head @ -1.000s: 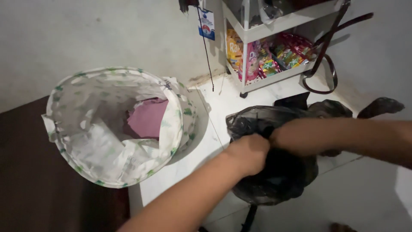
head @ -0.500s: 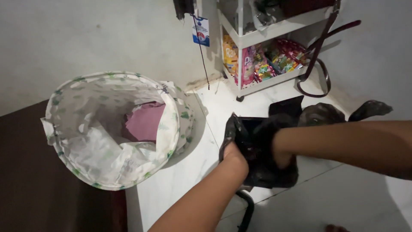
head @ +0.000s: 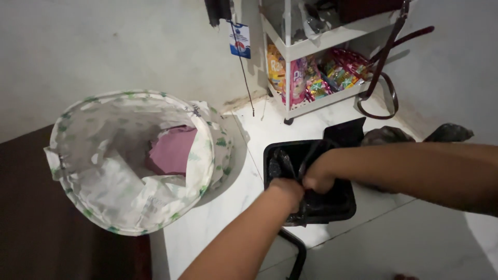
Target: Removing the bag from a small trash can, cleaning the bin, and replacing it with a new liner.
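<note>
Hands, left [head: 287, 191] and right [head: 317, 179], are both closed on the black bin liner [head: 290, 166] inside the black bin [head: 311, 179]. Risk: thin film may tear on the rim, or the bin may tip toward the laundry hamper [head: 135, 161] at 9 o'clock.

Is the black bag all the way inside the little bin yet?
Nearly. Done: the black bag already sits down inside the square black bin. In hand: the left hand and right hand both grip the bag's edge near the front rim. Left: the rest of the edge looks bunched, not spread round the rim.
</note>
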